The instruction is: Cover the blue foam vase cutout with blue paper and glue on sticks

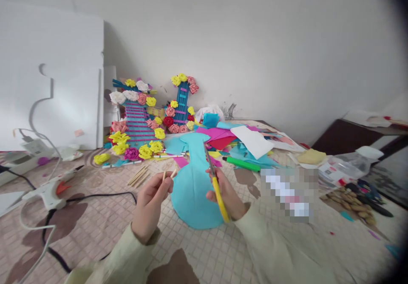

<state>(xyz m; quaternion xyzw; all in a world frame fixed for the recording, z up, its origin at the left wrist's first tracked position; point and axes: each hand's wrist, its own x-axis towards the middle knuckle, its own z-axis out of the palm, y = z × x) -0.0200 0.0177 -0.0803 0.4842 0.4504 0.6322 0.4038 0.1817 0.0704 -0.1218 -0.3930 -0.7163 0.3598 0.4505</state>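
Observation:
My left hand (149, 205) is closed, pinching short wooden sticks (173, 173) whose pale ends poke up past the fingertips. My right hand (230, 192) grips yellow-handled scissors (219, 197), with the blades pointing away from me. Beneath and between both hands lies a light blue cutout (194, 199) with a round body, a long neck and a wider top. Just beyond my left hand, a small pile of wooden sticks (139, 176) rests on the tablecloth. The exact number of sticks in my fingers is partly hidden.
Flower-covered stick models (137, 122) lean by the wall. A glue gun (47, 192) with cables lies at the left. Coloured paper sheets (251, 141) and a green marker (242, 163) are behind my right hand. Peanuts (349, 203) and a plastic bottle (347, 167) are at the right.

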